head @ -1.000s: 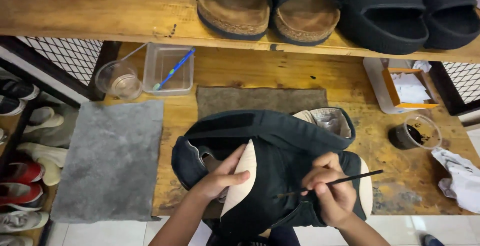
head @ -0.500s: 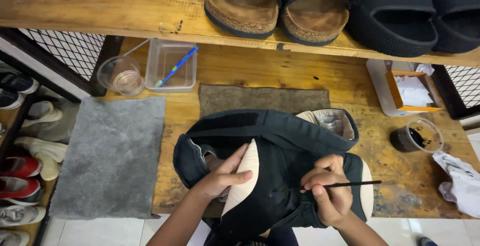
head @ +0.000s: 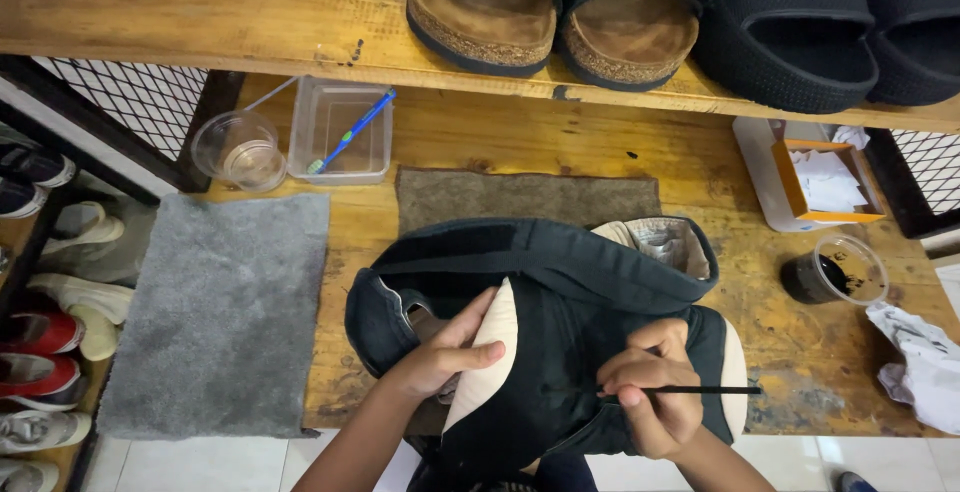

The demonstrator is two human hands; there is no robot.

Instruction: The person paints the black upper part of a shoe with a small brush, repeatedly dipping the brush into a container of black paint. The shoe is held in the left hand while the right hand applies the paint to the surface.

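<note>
Lying on the wooden bench (head: 480, 142), near the front edge: black shoe (head: 560, 332), partly over a brown mat (head: 520, 197). Gripping its cream sole edge (head: 485, 362) with left hand (head: 440, 357), fingers (head: 480, 314) curled closed around it, wrist coming in from below. Pinching a thin black brush (head: 700, 390) in right hand (head: 655, 392), fingers closed tight, handle pointing right, tip touching the black upper. Sitting well apart at right: cup of black liquid (head: 835, 270).
</note>
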